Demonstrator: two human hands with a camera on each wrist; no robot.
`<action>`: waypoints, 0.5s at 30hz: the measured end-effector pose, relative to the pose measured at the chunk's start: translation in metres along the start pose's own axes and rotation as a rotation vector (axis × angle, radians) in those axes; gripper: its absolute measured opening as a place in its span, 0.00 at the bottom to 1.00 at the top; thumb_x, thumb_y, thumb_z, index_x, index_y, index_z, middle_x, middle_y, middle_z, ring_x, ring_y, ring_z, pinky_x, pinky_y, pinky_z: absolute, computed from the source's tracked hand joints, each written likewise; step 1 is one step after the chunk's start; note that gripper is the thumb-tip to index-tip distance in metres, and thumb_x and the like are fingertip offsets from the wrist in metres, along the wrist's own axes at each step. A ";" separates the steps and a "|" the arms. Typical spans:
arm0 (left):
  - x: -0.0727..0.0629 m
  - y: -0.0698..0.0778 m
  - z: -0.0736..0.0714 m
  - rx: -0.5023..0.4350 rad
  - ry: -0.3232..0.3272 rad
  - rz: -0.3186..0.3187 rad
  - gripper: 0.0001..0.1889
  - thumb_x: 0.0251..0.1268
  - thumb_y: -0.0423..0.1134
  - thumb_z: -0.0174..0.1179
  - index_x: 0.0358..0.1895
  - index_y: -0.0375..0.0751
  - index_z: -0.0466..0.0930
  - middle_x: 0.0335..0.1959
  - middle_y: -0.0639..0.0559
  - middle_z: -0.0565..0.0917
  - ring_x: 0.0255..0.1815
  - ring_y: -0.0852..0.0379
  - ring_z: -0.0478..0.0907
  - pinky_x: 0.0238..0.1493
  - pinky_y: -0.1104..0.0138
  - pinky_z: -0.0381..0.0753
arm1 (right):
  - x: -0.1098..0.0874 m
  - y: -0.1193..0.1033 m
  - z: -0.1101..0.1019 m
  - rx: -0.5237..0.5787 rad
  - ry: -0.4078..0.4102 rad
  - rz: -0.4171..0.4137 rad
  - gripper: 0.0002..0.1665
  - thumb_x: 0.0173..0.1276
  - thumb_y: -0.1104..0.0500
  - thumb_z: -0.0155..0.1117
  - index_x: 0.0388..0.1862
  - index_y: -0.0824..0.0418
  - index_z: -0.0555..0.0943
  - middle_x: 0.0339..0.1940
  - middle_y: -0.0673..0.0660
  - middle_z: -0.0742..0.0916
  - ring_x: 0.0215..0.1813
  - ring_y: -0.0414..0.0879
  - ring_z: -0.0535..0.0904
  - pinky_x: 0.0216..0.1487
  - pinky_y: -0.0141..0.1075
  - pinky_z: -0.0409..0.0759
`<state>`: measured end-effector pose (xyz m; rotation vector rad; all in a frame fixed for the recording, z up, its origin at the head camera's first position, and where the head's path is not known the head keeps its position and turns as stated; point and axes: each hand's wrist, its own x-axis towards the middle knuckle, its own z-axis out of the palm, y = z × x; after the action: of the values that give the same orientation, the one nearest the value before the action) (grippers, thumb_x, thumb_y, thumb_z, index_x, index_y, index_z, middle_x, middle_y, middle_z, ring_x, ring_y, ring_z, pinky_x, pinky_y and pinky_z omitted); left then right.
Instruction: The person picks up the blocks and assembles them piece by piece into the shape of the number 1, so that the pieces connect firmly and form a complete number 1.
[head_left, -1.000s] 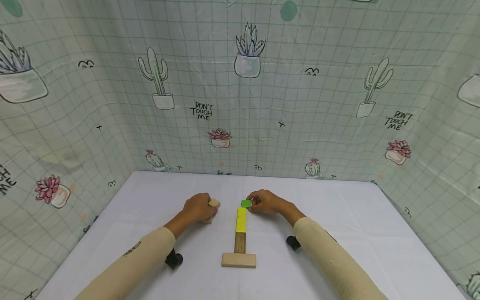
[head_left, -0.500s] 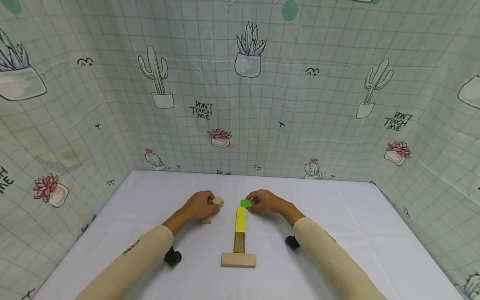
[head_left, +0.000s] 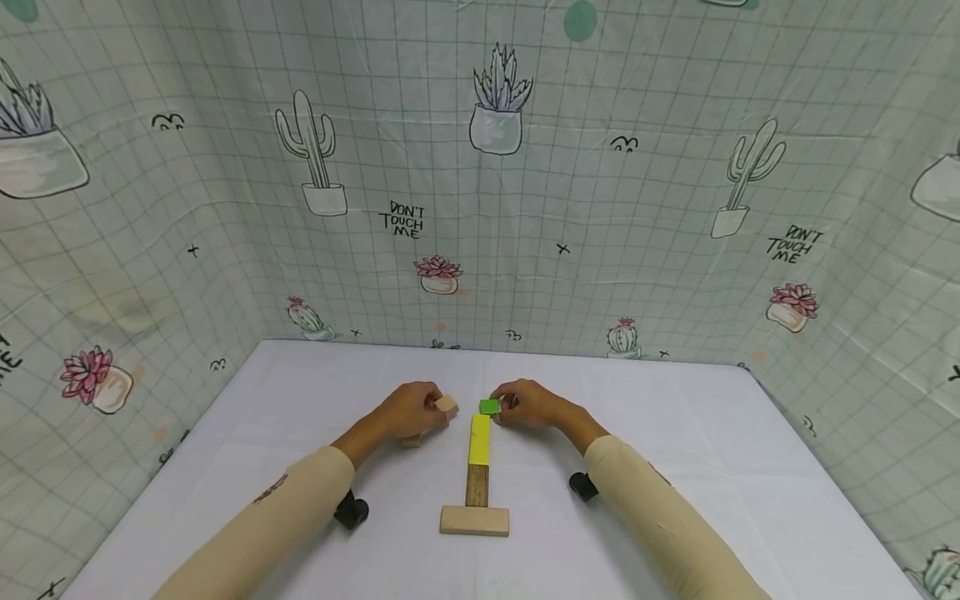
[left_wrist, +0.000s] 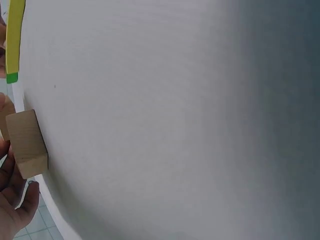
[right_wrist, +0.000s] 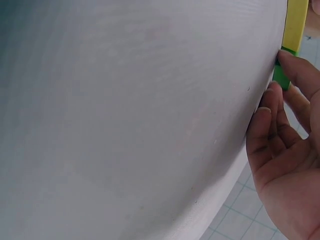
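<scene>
My left hand [head_left: 410, 408] pinches a small pale wooden block [head_left: 446, 404] between thumb and fingers, left of the row's far end. Just below that hand, a second wooden block [head_left: 412, 441] lies on the table, partly hidden; the left wrist view shows this wooden block [left_wrist: 27, 137] beside the fingers. My right hand [head_left: 528, 403] pinches a green block [head_left: 490, 407] at the far end of a yellow block [head_left: 479, 440]. Toward me the row continues with a dark brown block [head_left: 477, 486]. A long pale wooden block [head_left: 474, 521] lies crosswise at its near end.
The blocks lie on a white-covered table [head_left: 675, 450]. Behind and at both sides hangs a grid-patterned curtain [head_left: 555, 192] printed with cacti. Under the forearms, a black wrist camera [head_left: 351, 510] shows on the left and another black camera [head_left: 583, 486] on the right.
My left hand has moved right with the pale block, nearer the green block, uncovering more of the gap to the block below it. My right hand stays at the green block.
</scene>
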<state>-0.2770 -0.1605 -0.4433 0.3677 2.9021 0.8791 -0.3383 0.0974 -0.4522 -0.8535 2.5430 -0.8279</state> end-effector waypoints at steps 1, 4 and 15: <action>0.000 0.001 0.000 0.003 0.000 0.004 0.15 0.63 0.45 0.67 0.48 0.40 0.82 0.37 0.53 0.81 0.37 0.58 0.75 0.43 0.62 0.77 | 0.000 0.000 0.000 -0.001 0.000 0.000 0.23 0.66 0.59 0.70 0.59 0.63 0.81 0.35 0.51 0.82 0.37 0.41 0.76 0.41 0.33 0.77; 0.002 0.004 0.000 0.009 -0.008 0.012 0.15 0.63 0.45 0.67 0.47 0.40 0.82 0.37 0.53 0.82 0.37 0.59 0.75 0.44 0.61 0.78 | 0.001 0.001 0.000 -0.002 0.001 0.004 0.23 0.66 0.60 0.71 0.59 0.62 0.82 0.35 0.51 0.83 0.37 0.41 0.76 0.41 0.33 0.77; 0.011 0.017 -0.004 0.010 -0.063 -0.006 0.17 0.65 0.46 0.67 0.51 0.39 0.82 0.38 0.52 0.83 0.37 0.58 0.75 0.45 0.62 0.79 | 0.001 0.000 0.000 0.001 0.002 0.007 0.22 0.66 0.60 0.71 0.59 0.62 0.82 0.34 0.51 0.82 0.36 0.42 0.75 0.41 0.33 0.76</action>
<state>-0.2852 -0.1463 -0.4311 0.3805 2.8496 0.8371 -0.3387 0.0971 -0.4529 -0.8437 2.5456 -0.8286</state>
